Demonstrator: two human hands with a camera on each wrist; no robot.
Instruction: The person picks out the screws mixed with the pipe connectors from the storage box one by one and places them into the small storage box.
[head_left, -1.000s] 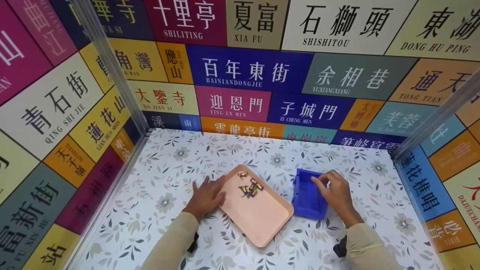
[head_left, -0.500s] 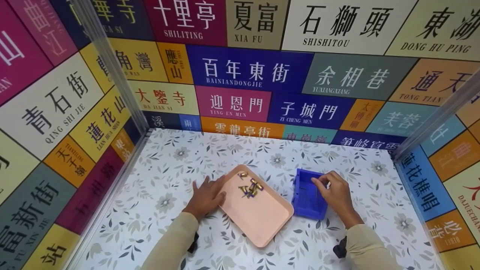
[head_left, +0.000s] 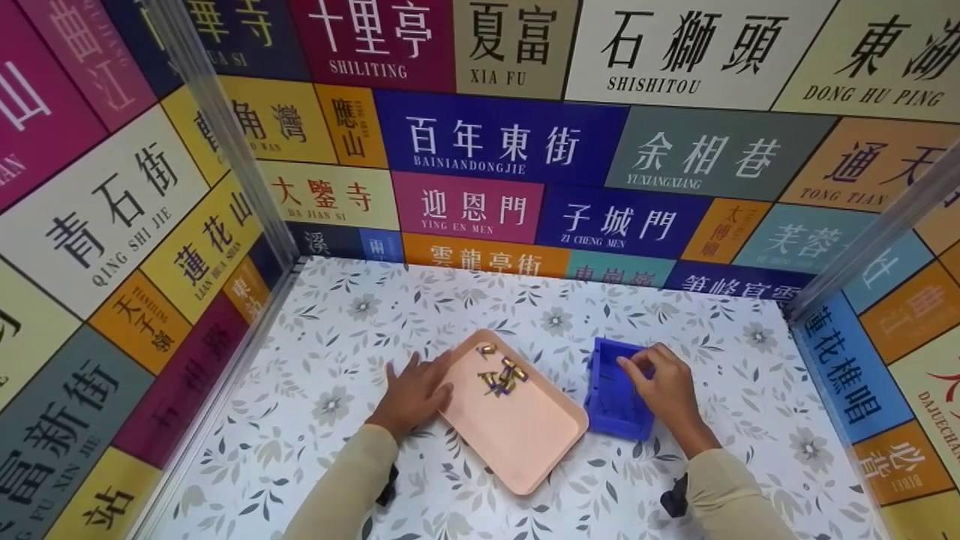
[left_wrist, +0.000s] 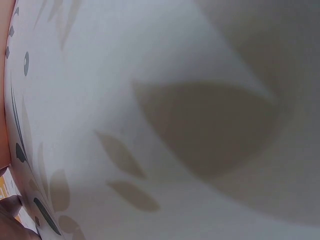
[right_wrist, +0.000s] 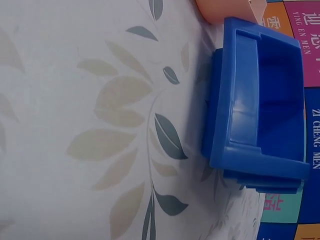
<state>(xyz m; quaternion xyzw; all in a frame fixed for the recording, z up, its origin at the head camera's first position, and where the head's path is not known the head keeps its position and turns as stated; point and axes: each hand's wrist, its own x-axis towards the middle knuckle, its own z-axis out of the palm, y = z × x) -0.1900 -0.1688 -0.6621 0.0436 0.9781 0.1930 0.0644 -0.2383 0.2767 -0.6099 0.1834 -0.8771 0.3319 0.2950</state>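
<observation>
My left hand (head_left: 411,394) lies with fingers spread at the left side of the peach tray (head_left: 517,450), its thumb and fingertips right at the rim. Several small gold-coloured cylindrical pieces (head_left: 504,375) with dark ends are in the tray's far half. My right hand (head_left: 667,386) hovers over the blue plastic box (head_left: 611,427), with thumb and index finger brought together above it; I cannot tell whether they pinch anything. Thin dark slivers (head_left: 632,405) show inside the box. In the right wrist view the blue box (right_wrist: 240,110) appears from its side, without the hand.
A white tabletop (head_left: 330,322) with a leaf and flower print bears both containers, which stand side by side. Walls with coloured sign panels (head_left: 495,142) enclose the table at the back and sides. The left wrist view is mostly close-up tabletop (left_wrist: 100,100).
My right hand has shifted slightly left over the blue box. A thin straight thing showing below its fingers earlier is now less visible. The left hand, tray and gold pieces stay put.
</observation>
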